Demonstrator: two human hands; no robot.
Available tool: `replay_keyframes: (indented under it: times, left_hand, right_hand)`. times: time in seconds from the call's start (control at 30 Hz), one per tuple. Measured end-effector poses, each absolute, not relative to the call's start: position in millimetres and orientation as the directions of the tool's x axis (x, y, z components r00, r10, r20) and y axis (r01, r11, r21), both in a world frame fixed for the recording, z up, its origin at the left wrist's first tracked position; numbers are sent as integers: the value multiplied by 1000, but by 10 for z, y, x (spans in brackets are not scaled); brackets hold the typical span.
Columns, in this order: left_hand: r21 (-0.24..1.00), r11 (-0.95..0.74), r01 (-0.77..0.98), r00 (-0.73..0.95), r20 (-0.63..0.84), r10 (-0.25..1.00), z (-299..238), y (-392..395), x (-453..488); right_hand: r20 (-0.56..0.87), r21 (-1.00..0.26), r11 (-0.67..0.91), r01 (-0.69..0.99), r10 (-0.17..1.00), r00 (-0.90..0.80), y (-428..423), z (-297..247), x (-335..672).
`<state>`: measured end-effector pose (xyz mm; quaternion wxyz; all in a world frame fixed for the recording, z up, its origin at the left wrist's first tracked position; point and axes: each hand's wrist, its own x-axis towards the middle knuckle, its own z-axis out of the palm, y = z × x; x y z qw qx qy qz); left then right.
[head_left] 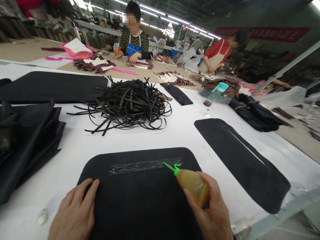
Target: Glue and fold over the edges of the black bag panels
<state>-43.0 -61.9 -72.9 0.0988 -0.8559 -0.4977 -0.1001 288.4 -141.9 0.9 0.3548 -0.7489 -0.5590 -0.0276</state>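
Note:
A black fabric panel [140, 200] lies flat on the white table [185, 133] right in front of me. My left hand [73, 213] rests on its left edge with the fingers stretched flat. My right hand [212, 210] is wrapped round an amber glue bottle [193, 185] with a green nozzle. The nozzle tip touches the right end of a shiny band of glue lines [145, 165] running across the upper part of the panel.
A heap of black strips [130, 101] lies behind the panel. Another black panel [240, 160] lies at the right, a long one [50, 86] at back left, folded black material [22, 140] at far left. A teal-capped bottle [216, 93] stands beyond. Two people work at the far table.

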Motion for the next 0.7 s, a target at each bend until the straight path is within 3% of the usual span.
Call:
replay_keyframes:
  times: [0.2, 0.5, 0.7]
  left_hand:
    - [-137, -518, 844, 535, 267, 801, -713, -618, -430]
    - [-62, -461, 885, 459, 277, 844, -736, -617, -414]
    - [-123, -510, 851, 522, 290, 802, -751, -620, -427]
  right_hand:
    - [487, -501, -33, 865, 815, 314, -1378, -29, 2772]
    - [563, -518, 242, 821, 819, 113, -1205, -153, 2250]
    - [564, -473, 254, 844, 823, 68, -1281, -155, 2410]
